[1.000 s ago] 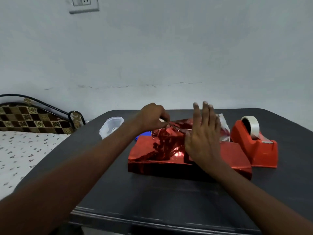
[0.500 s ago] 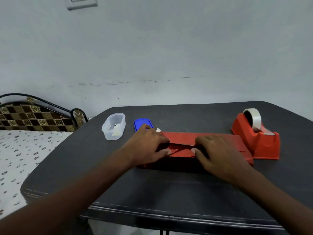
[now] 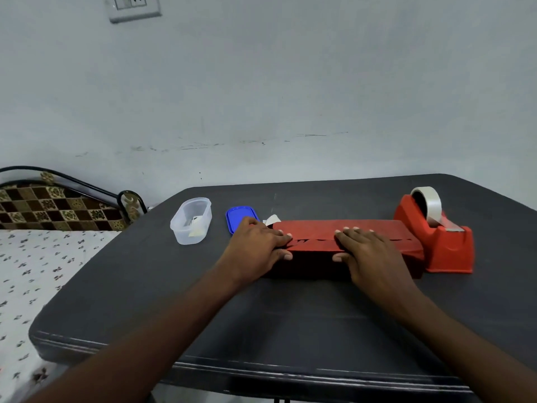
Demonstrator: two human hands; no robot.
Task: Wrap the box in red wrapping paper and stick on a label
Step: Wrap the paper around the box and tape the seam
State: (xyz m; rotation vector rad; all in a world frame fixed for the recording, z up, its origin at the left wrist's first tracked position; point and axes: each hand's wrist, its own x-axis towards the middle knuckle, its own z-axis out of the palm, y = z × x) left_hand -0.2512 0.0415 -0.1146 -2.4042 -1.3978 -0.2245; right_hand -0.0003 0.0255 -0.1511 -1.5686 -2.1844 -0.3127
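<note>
A long box covered in red wrapping paper (image 3: 374, 234) lies across the middle of the dark table (image 3: 261, 312). A seam of overlapping paper runs along its top. My left hand (image 3: 258, 245) lies on the box's left end, fingers flat on the top and thumb against the near side. My right hand (image 3: 363, 248) presses flat on the top near the middle, thumb down the near side. A scrap of white paper (image 3: 272, 220) sticks out behind the left end.
A red tape dispenser (image 3: 436, 242) with a clear tape roll stands just right of the box. A clear plastic tub (image 3: 191, 221) holding small paper pieces and its blue lid (image 3: 236, 218) sit at the back left. A bed (image 3: 35, 257) adjoins the table's left.
One second ago the paper was raised and crumpled under my hands. It now lies folded flat over the box, and both hands have come down to press on the top.
</note>
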